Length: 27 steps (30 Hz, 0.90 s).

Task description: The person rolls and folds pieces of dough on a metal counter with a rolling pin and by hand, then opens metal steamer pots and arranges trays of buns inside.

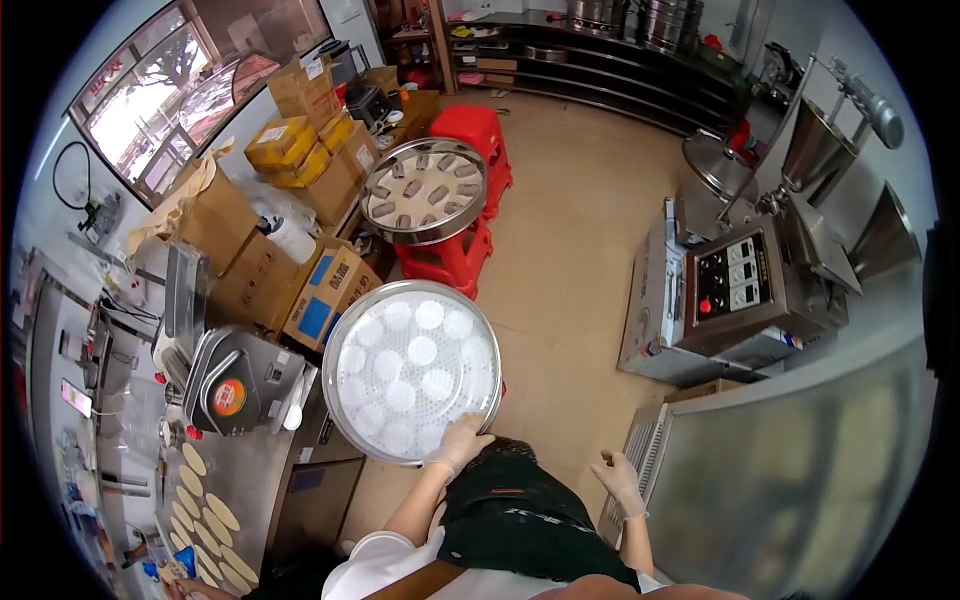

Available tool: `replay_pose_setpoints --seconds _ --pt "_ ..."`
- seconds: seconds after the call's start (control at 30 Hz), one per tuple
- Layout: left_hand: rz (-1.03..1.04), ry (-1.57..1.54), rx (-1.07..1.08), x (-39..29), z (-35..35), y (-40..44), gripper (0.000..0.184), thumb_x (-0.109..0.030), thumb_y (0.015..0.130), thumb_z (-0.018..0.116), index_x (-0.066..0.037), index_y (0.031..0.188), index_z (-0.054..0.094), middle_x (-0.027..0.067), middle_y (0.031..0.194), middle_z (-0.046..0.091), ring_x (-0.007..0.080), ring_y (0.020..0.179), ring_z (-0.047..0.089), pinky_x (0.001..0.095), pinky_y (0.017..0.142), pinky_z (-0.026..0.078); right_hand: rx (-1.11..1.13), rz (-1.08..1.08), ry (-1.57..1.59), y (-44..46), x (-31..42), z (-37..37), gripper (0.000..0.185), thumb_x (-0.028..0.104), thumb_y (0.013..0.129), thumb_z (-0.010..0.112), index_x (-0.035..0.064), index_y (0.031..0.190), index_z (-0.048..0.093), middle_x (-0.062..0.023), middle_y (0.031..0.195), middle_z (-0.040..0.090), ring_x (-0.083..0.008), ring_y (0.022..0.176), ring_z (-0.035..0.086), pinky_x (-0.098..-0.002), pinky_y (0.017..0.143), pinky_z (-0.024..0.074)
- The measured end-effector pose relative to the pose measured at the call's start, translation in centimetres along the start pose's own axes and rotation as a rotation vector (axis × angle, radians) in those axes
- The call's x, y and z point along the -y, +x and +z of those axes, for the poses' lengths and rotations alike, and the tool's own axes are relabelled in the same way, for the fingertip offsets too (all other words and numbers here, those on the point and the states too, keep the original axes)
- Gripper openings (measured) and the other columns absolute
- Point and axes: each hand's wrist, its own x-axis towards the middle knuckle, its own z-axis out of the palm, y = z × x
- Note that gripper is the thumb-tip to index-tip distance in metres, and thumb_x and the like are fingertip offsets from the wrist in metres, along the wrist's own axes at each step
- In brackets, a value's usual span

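My left hand [461, 442], in a pale glove, is at the lower right rim of a large round steamer tray [413, 372]. Its fingers reach over the tray's edge, and whether they grip anything is too small to tell. Several round white paper liners [422, 350] lie on the tray's perforated white surface. My right hand [617, 477], also gloved, hangs apart from everything, right of the dark apron [515, 510], with its fingers partly curled and spread and nothing visible in them.
Beyond the tray, a second round tray [425, 190] with dark pieces rests on red stools [450, 258]. Cardboard boxes [330, 292] stand at left, near a metal worktop [245, 465] with flat dough ovals. A machine [735, 280] stands at right. Another person's hands [175, 580] show at lower left.
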Motion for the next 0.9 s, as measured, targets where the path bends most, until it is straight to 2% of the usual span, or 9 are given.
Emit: replay_pose_setpoints --seconds 0.13,0.23,0.33,0.43,0.53,0.67,0.77,0.87,0.9 --pt "-0.015 0.202 -0.237 2.5 0.2 6.2 0.061 -0.040 0.085 0.067 -0.003 0.131 0.053 0.0215 0.136 0.052 0.0395 0.127 0.047 0.0539 0.104 0.038 -0.006 -0.114 -0.028 8.4 2.6 -2.4 0.053 0.033 0.083 0.073 -0.0001 0.124 0.062 -0.0203 0.119 0.066 -0.0336 0.113 0.064 -0.0399 0.096 0.0501" --pt "-0.046 0.186 -0.325 2.8 -1.7 13.0 0.065 -0.041 0.083 0.069 -0.003 0.133 0.052 0.0219 0.135 0.052 0.0383 0.125 0.048 0.0529 0.102 0.040 0.027 -0.160 -0.073 15.3 3.1 -4.0 0.056 0.037 0.084 0.072 0.0018 0.125 0.061 -0.0200 0.120 0.066 -0.0347 0.113 0.062 -0.0414 0.096 0.0494" --pt "-0.085 0.155 -0.186 0.8 -4.4 22.0 0.073 -0.042 0.082 0.069 -0.002 0.139 0.048 0.0224 0.138 0.051 0.0382 0.129 0.046 0.0509 0.103 0.040 0.099 -0.055 -0.136 22.3 3.6 -7.1 0.057 0.045 0.085 0.069 0.0068 0.127 0.062 -0.0164 0.126 0.064 -0.0353 0.117 0.060 -0.0429 0.100 0.0480" --pt "0.029 0.223 -0.133 -3.5 -7.5 32.1 0.081 -0.045 0.084 0.068 -0.003 0.148 0.040 0.0246 0.148 0.043 0.0398 0.138 0.039 0.0499 0.109 0.037 0.020 0.087 -0.197 28.2 3.8 -12.3 0.057 0.045 0.084 0.069 0.0068 0.125 0.062 -0.0174 0.122 0.066 -0.0337 0.114 0.062 -0.0419 0.098 0.0491" --pt "0.124 0.133 -0.017 -15.3 -14.8 40.0 0.075 -0.043 0.090 0.064 -0.005 0.149 0.038 0.0228 0.152 0.039 0.0373 0.139 0.040 0.0452 0.114 0.034 -0.051 0.226 -0.262 33.8 3.5 -17.5 0.056 0.045 0.082 0.071 0.0080 0.124 0.063 -0.0161 0.122 0.066 -0.0331 0.115 0.062 -0.0420 0.099 0.0487" --pt "0.371 0.141 0.049 -22.0 -18.3 54.2 0.069 -0.039 0.094 0.061 -0.007 0.150 0.037 0.0209 0.153 0.038 0.0359 0.138 0.042 0.0423 0.114 0.036 -0.169 0.308 -0.205 39.5 2.5 -21.9 0.052 0.041 0.079 0.073 0.0062 0.117 0.067 -0.0175 0.116 0.068 -0.0342 0.109 0.065 -0.0439 0.094 0.0516" --pt "0.311 0.019 0.103 -24.4 -20.3 64.7 0.071 -0.041 0.091 0.063 -0.009 0.150 0.039 0.0242 0.140 0.053 0.0386 0.129 0.051 0.0431 0.108 0.042 -0.219 0.343 -0.076 45.2 0.6 -23.4 0.049 0.040 0.078 0.070 0.0048 0.112 0.067 -0.0220 0.115 0.068 -0.0362 0.109 0.065 -0.0443 0.096 0.0505" --pt "0.048 0.065 0.131 -24.6 -22.4 72.2 0.066 -0.040 0.093 0.060 -0.010 0.149 0.041 0.0245 0.134 0.057 0.0387 0.125 0.055 0.0437 0.105 0.045 -0.213 0.353 -0.050 52.0 1.8 -26.5 0.052 0.043 0.079 0.071 0.0036 0.113 0.066 -0.0230 0.109 0.069 -0.0394 0.104 0.065 -0.0460 0.091 0.0515" --pt "0.016 0.029 0.089 -22.0 -21.8 75.1 0.065 -0.040 0.091 0.063 -0.009 0.146 0.045 0.0231 0.133 0.059 0.0392 0.123 0.056 0.0430 0.104 0.046 -0.212 0.360 -0.053 55.6 2.4 -28.0 0.053 0.044 0.080 0.071 0.0038 0.114 0.065 -0.0229 0.109 0.068 -0.0395 0.104 0.065 -0.0461 0.091 0.0516"
